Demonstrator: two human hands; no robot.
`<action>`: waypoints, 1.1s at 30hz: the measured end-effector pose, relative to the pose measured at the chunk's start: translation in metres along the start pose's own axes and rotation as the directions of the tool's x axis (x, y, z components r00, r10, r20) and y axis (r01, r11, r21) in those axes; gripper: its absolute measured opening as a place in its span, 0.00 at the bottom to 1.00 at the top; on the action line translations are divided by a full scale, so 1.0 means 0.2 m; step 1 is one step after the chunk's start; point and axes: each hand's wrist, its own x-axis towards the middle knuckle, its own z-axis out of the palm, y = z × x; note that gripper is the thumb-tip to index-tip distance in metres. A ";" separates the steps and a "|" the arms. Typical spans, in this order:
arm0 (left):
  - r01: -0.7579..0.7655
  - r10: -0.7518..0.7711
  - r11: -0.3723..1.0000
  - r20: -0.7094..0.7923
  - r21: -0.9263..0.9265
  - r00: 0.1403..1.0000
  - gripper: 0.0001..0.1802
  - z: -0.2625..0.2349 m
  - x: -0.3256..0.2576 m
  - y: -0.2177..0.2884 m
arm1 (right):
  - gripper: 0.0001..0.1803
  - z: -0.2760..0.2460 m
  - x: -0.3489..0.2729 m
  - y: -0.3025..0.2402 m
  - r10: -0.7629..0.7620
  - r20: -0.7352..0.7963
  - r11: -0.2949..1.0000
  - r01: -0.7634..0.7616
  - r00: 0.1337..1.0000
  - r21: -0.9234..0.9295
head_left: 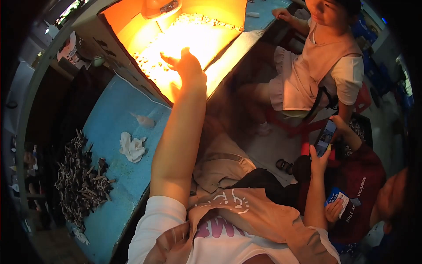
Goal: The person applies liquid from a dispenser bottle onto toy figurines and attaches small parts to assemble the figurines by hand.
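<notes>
My left arm reaches into an open cardboard box (103, 50) lit by a glaring lamp (160, 8). There my left hand (187, 68) is above many small pale pieces (149, 59), its visible fingers apart and nothing seen in them. Glare washes out part of the hand and of the pieces below it. On the right, my right hand (320, 160) grips the lower end of a dark smartphone (326, 137) with its screen lit. The hand (342, 125) of a person in a dark red shirt is at the phone's upper end.
Dark twig-like pieces (83, 180) are heaped on the blue tabletop (105, 105), near a crumpled white tissue (132, 146) and a small translucent bottle (145, 120). Close on my right, the person's other hand holds a blue-and-white packet (336, 202). A child (316, 66) sits beyond.
</notes>
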 end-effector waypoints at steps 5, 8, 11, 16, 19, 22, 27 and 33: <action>0.013 0.027 0.994 0.363 -0.106 0.931 0.46 -0.09 -0.24 -0.13 | 0.34 0.06 -0.16 -0.08 0.087 -0.283 0.850 0.077 0.955 0.521; -0.015 0.046 0.997 0.449 -0.072 0.892 0.43 -0.13 -0.40 -0.12 | 0.36 0.11 -0.31 0.13 0.164 -0.132 0.844 -0.069 0.978 0.533; -0.066 0.082 0.997 0.552 -0.049 0.830 0.40 -0.18 -0.47 -0.21 | 0.34 0.21 -0.48 0.27 0.213 0.063 0.915 -0.222 0.975 0.338; 0.086 -0.089 0.996 0.638 0.036 0.765 0.38 -0.34 -0.57 -0.21 | 0.31 0.26 -0.34 0.32 0.398 0.312 0.897 -0.437 0.863 0.066; 0.102 -0.131 0.991 0.649 0.082 0.750 0.36 -0.45 -0.61 -0.21 | 0.30 0.24 -0.22 0.55 0.374 0.294 0.902 -0.270 0.880 -0.338; 0.164 -0.218 0.976 0.691 0.144 0.689 0.30 -0.58 -0.60 -0.25 | 0.29 0.15 -0.06 0.73 0.310 0.325 0.565 0.102 0.893 -0.819; 0.175 -0.332 0.938 0.636 0.298 0.697 0.29 -0.79 -0.59 -0.25 | 0.25 -0.11 0.21 0.96 0.605 0.198 -0.140 0.348 0.771 -0.927; 0.287 -0.473 0.867 0.494 0.406 0.730 0.25 -1.04 -0.58 -0.27 | 0.22 -0.26 0.38 1.29 0.586 0.240 -0.463 0.563 0.774 -0.684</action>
